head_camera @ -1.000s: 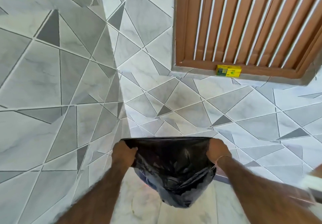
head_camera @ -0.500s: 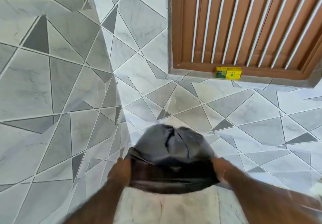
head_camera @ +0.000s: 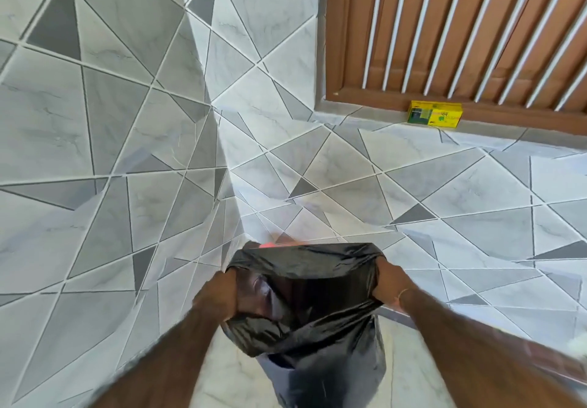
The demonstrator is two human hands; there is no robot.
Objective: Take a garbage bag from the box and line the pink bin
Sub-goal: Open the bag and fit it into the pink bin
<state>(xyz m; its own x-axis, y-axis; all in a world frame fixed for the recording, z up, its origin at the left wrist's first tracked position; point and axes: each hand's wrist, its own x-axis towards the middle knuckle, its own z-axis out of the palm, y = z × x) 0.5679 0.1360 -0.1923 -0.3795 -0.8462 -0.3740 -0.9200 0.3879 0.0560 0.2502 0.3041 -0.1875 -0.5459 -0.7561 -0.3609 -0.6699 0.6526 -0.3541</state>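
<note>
A black garbage bag (head_camera: 317,322) hangs open-mouthed in front of me, its body drooping toward the floor. My left hand (head_camera: 219,296) grips the left side of the bag's mouth, and my right hand (head_camera: 389,283) grips the right side, so the opening is stretched between them. A sliver of the pink bin (head_camera: 270,244) shows just past the bag's far rim; the rest of it is hidden behind the plastic. The yellow bag box (head_camera: 434,117) lies on the floor against the wooden door, far from both hands.
A brown slatted wooden door (head_camera: 460,26) closes off the far right. Grey and white triangle-patterned tiles cover the wall (head_camera: 95,90) on the left and the floor (head_camera: 444,201). A corner of the tiled wall juts out near the bag.
The bag puffed up with air half a second ago and has now dropped back down, with its mouth held wide open. Both hands keep their grip on the rim.
</note>
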